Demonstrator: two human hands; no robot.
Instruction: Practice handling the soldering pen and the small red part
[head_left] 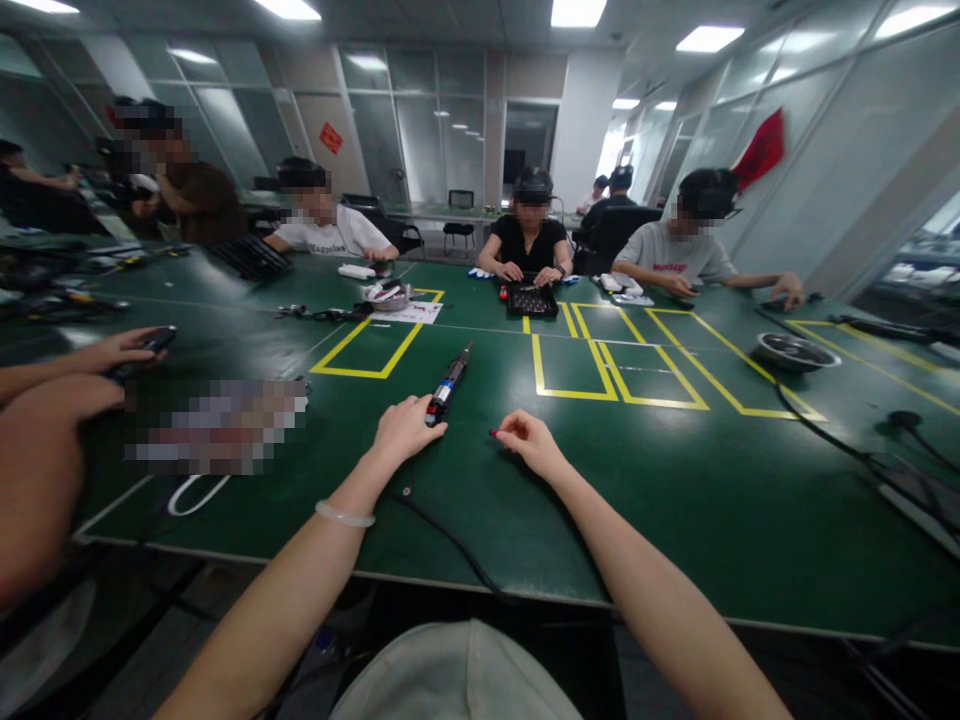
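My left hand point(409, 432) is closed around the rear end of an electric screwdriver point(450, 380), a slim dark tool with a blue and white label. Its thin metal tip points away from me, and the body lies low over the green table point(480, 530). To the right, my right hand point(527, 440) pinches a small red and black piece point(494, 433) between thumb and fingertips, too small to name. A gap of bare tabletop separates the two hands. Below my left hand a black cable point(450, 543) runs to the table's front edge, near a small round metallic piece point(406, 491).
Yellow tape outlines point(577, 393) mark the tabletop ahead. A metal bowl point(798, 352) and black cables point(832, 445) lie at right. Another bowl point(387, 294) and a black tray point(531, 300) stand farther back. A co-worker's hand point(135, 350) is close on the left; several people sit opposite.
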